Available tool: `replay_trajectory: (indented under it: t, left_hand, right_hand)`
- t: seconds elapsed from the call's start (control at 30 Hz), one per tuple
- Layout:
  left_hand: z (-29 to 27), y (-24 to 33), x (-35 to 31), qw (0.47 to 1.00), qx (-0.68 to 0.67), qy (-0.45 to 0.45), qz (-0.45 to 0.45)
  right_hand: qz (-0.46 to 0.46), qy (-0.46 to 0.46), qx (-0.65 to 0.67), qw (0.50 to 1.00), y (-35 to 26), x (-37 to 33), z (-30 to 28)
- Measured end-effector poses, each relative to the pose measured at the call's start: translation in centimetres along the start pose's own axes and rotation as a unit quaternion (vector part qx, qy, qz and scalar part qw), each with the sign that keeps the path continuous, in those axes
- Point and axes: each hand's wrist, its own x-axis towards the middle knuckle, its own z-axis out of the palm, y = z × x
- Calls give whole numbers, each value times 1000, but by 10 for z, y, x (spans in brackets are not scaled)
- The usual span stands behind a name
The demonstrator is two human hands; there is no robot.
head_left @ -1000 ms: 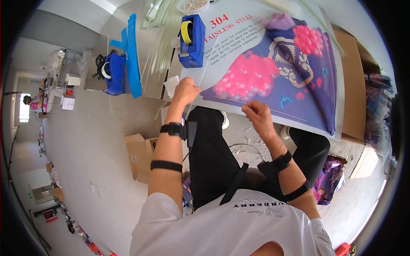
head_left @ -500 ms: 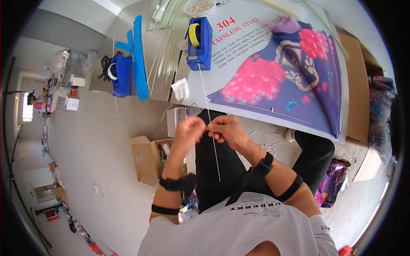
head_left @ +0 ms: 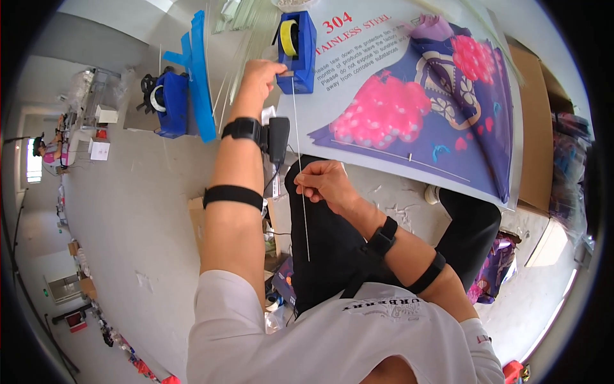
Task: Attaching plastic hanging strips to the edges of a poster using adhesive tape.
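In my right hand a thin white rod is pinched between thumb and fingers. The rod runs nearly upright in the view, its lower end over my black-trousered leg and its upper end close to the front of a blue tape dispenser. My left hand reaches out to that dispenser, its fingertips closed at the cutter edge, where the end of the clear tape seems to be. A roll with a yellow core sits in the dispenser.
A purple fabric piece with pink ruffles covers the table's right side. To the left are a second blue dispenser, a blue strip and many pale thin rods. A cardboard box stands at the right.
My left hand has left the right hand and moved up and forward to the tape dispenser. My right hand, still pinching the rod, has shifted slightly left.
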Motion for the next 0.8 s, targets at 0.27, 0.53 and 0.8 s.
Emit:
replay_trajectory:
  t: [0.27, 0.53, 0.8]
  left_hand:
    - [-15, -11, -51, 992, -71, -67, 75]
    - [-38, -125, -270, 986, -112, -124, 13]
    - [-38, -160, -327, 973, -188, -90, -95]
  right_hand:
    - [-34, 7, -34, 999, -1, 1, 1]
    - [-31, -11, -6, 999, 2, 3, -4]
    - [-33, -17, -4, 999, 0, 3, 0]
